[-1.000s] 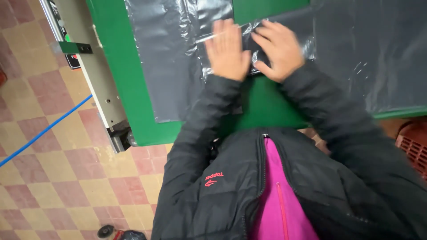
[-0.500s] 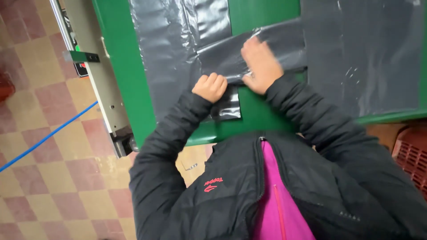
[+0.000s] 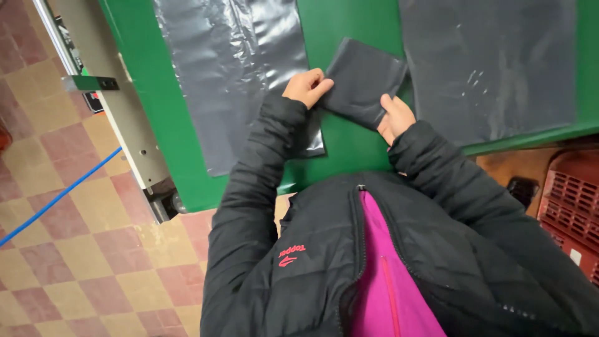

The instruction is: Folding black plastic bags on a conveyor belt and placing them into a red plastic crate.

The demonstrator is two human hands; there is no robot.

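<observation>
A folded dark grey plastic bag [image 3: 365,81] is held just above the green table [image 3: 349,150]. My left hand [image 3: 307,87] pinches its left edge with fingers closed. My right hand [image 3: 394,117] grips its lower right corner from underneath. Both arms wear black puffy sleeves. A flat grey plastic sheet [image 3: 234,75] lies on the table to the left of my hands. Another flat grey sheet [image 3: 493,68] lies to the right.
A grey metal rail [image 3: 118,118] runs along the table's left side above a checkered tile floor [image 3: 68,249]. A blue cable [image 3: 56,200] crosses the floor. A red plastic crate [image 3: 574,206] stands at the lower right, beside a small black object [image 3: 521,189].
The bag has been folded from a wide strip into a compact rectangle. My hands have shifted from pressing on it to holding its edges, left hand moving up, right hand moving down and right.
</observation>
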